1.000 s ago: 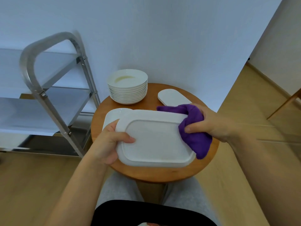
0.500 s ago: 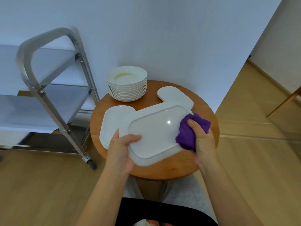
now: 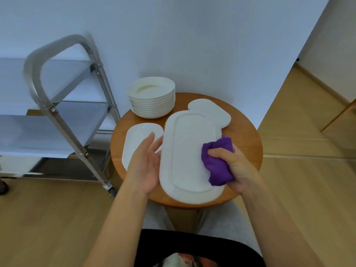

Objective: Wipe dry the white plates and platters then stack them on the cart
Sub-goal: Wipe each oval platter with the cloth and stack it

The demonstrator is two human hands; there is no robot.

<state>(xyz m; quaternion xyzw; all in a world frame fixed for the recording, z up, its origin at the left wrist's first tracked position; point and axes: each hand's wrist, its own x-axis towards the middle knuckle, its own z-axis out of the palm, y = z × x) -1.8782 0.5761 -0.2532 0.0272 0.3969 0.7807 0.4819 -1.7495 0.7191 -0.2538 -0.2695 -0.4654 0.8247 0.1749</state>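
Observation:
A large white rectangular platter (image 3: 187,155) is held bottom-up over the round wooden table (image 3: 244,135), its long side running away from me. My left hand (image 3: 146,164) supports its left edge with straight fingers, palm toward the rim. My right hand (image 3: 234,168) grips a bunched purple cloth (image 3: 216,160) pressed on the platter's right side. A second white platter (image 3: 138,139) lies on the table to the left, a third (image 3: 210,110) at the back right. A stack of several white round plates (image 3: 152,101) stands at the back.
A steel cart (image 3: 63,120) with flat shelves stands left of the table, its handle loop near me and a wheel by the table's foot. A white wall is right behind the table. Wooden floor spreads on both sides. My knees sit under the table's front edge.
The platter has turned from lying crosswise to pointing away from me. My left hand has loosened from a thumb-over grip to straight fingers along the edge. The cloth has slid down the right side.

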